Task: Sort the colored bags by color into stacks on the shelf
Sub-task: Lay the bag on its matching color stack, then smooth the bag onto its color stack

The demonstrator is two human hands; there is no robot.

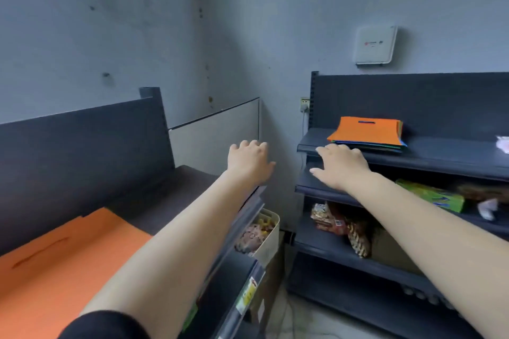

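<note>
- Fingers of the left hand (251, 162) are loosely spread and nothing is held; it is raised past the end of the left shelf (192, 181).
- Fingers of the right hand (341, 166) are extended, empty, near the front left corner of the right shelf (446, 151).
- An orange-topped stack of bags (367, 132) is set at that shelf's left end.
- An orange bag (55, 259) is laid flat on the left shelf.

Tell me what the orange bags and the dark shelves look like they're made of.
Orange bag on the stack: likely non-woven fabric or felt, matte, flat, with a die-cut handle slot. The nearer orange bag looks the same. Dark shelf: probably painted metal, with a faint sheen and a perforated upright.
</note>
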